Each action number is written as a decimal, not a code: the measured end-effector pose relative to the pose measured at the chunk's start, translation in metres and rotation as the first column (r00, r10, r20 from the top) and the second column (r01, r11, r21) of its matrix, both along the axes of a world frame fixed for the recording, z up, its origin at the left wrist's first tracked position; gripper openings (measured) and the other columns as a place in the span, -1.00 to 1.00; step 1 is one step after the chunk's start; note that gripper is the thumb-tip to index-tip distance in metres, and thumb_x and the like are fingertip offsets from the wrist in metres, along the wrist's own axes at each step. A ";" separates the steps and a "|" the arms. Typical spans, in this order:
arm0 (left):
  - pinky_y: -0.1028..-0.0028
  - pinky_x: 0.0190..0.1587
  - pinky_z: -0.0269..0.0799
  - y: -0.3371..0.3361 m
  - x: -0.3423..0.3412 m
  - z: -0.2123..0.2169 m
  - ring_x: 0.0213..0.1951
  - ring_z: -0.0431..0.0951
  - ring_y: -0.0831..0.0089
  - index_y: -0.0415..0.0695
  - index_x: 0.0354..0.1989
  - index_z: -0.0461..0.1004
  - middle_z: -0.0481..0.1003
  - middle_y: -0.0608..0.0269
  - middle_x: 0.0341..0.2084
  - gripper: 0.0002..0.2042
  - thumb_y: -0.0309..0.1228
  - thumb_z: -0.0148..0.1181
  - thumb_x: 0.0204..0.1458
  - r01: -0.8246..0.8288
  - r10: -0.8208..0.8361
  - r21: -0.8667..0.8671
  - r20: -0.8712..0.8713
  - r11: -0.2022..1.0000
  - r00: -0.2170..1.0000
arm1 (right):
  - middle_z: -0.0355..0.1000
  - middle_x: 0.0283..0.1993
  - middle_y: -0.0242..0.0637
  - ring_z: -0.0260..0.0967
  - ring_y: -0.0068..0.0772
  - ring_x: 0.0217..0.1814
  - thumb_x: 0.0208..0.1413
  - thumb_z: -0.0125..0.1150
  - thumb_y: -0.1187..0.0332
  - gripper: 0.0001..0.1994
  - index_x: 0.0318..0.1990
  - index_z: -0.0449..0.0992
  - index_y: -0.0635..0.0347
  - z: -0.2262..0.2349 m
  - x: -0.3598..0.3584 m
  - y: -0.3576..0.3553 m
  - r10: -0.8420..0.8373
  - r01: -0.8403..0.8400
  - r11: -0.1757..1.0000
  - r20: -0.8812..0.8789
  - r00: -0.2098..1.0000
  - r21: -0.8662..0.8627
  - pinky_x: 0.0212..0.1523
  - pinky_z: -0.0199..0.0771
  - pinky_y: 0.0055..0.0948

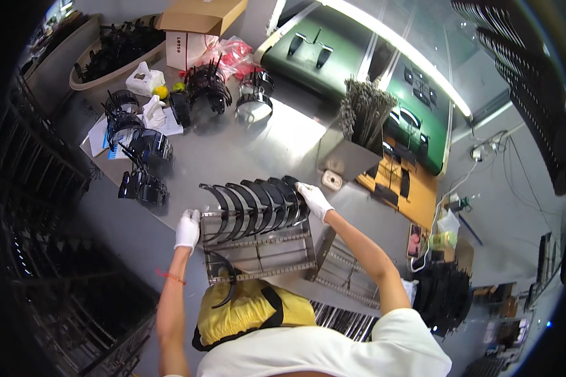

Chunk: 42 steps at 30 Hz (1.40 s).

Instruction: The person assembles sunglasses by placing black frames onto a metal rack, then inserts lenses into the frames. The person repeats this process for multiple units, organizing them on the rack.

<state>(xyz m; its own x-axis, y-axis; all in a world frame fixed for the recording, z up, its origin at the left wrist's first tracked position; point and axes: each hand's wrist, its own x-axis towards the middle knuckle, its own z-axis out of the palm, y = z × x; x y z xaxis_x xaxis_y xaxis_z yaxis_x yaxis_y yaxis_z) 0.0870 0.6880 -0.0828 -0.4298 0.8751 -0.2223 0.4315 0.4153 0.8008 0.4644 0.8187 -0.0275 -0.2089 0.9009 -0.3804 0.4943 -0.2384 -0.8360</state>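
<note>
A metal rack (283, 239) with notched rails lies in front of me, and a row of curved black plates (250, 204) stands along its far side. My left hand (187, 230), in a white glove, is closed on the rack's left edge. At the row's right end my right hand (314, 200), also gloved, has its fingers closed on the last curved black plate. A single curved black strip (231, 276) arches over the rack's near left corner, close to a yellow bundle (251, 308) with a black band at my lap.
Groups of black curved parts (146, 147) stand on the metal table (214, 151) at left and back. A second rack (346, 270) lies at right. Beyond are a bin of dark rods (361, 119), a green conveyor (330, 41), and an open cardboard box (201, 16). Shelving lines the left.
</note>
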 end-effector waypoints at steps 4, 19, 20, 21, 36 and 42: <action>-0.08 -0.17 0.45 -0.015 0.013 0.001 -0.22 0.56 -0.24 -0.25 -0.21 0.39 0.54 -0.27 -0.34 -0.73 -0.24 0.00 0.23 0.286 -0.287 -0.054 -0.338 0.957 0.896 | 0.25 0.38 -0.03 0.16 -0.21 0.44 0.26 0.09 -0.01 -0.33 0.37 0.22 0.27 0.036 -0.045 0.073 -0.073 0.079 0.995 -0.092 0.993 0.057 0.39 0.10 -0.37; 0.60 -0.39 0.35 0.066 -0.029 0.070 -0.48 0.38 0.65 -0.05 0.21 0.36 0.46 0.39 -0.39 -0.69 -0.36 -0.02 0.33 -0.189 0.152 0.061 0.385 0.980 0.910 | 0.54 -0.09 0.12 0.51 0.08 0.03 -0.12 0.35 0.26 -0.60 -0.06 0.55 0.16 0.008 -0.178 0.342 0.186 -0.563 0.765 0.730 0.658 0.313 0.04 0.50 -0.19; 0.68 -0.41 0.30 0.059 -0.033 0.079 -0.49 0.29 0.78 -0.06 0.21 0.37 0.41 0.47 -0.42 -0.70 -0.39 -0.03 0.34 -0.321 0.215 0.164 0.462 0.933 0.860 | 0.55 -0.09 0.12 0.51 0.04 0.02 -0.12 0.39 0.23 -0.59 -0.09 0.56 0.19 0.023 -0.183 0.327 0.216 -0.564 0.755 0.685 0.696 0.335 0.04 0.48 -0.24; 0.68 -0.41 0.31 0.055 -0.038 0.083 -0.49 0.32 0.75 -0.07 0.18 0.41 0.44 0.46 -0.37 -0.72 -0.44 -0.06 0.34 -0.379 0.251 0.208 0.462 0.902 0.851 | 0.56 -0.13 0.11 0.53 0.05 -0.01 -0.12 0.42 0.16 -0.57 -0.08 0.58 0.14 0.029 -0.175 0.325 0.149 -0.489 0.767 0.627 0.765 0.415 0.02 0.51 -0.21; 0.69 -0.51 0.19 0.035 0.043 0.203 -0.56 0.28 0.76 -0.21 -0.08 0.46 0.54 0.43 -0.41 -0.70 -0.24 -0.14 0.39 0.076 -0.231 0.243 0.714 0.967 0.661 | 0.50 -0.26 -0.36 0.48 -0.39 -0.18 0.01 0.39 0.42 -0.69 -0.05 0.60 0.14 0.150 -0.159 -0.091 0.089 -0.012 0.983 -0.419 0.904 0.182 -0.19 0.49 -0.46; 0.67 -0.44 0.24 -0.043 -0.015 0.192 -0.50 0.34 0.69 -0.20 0.00 0.40 0.47 0.38 -0.45 -0.67 -0.18 -0.15 0.40 -0.115 -0.155 0.327 0.690 0.938 0.707 | 0.51 -0.36 -0.35 0.28 -0.64 -0.68 0.34 0.05 0.06 -0.61 0.03 0.49 0.23 0.069 -0.151 -0.129 -0.137 0.087 0.970 -0.215 0.967 -0.227 -0.65 0.30 -0.60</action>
